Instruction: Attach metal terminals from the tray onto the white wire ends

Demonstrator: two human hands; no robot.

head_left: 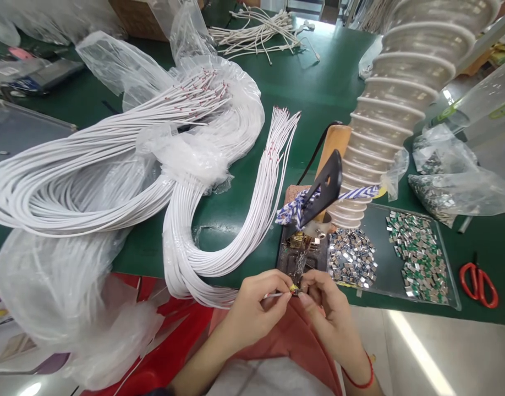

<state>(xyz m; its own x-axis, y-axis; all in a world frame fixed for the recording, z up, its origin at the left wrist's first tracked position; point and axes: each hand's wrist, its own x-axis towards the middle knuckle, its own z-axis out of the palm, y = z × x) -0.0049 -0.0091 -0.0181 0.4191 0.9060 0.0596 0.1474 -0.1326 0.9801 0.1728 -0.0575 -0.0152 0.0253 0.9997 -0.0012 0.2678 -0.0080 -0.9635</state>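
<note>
Left grip: your left hand pinches the white wire between thumb and fingertips.
Right grip: your right hand has its fingertips pressed together on a small yellow piece at the wire's end.
Wire: thin and white, with red marks showing near the held end.
Position: held between your hands over your lap, just off the edge of the green surface, below a dark metal fixture.
Nearby: white wire bundles in clear plastic bags lie to your left; metal clips sit in a shallow tray to your right, beside red-handled scissors.
</note>
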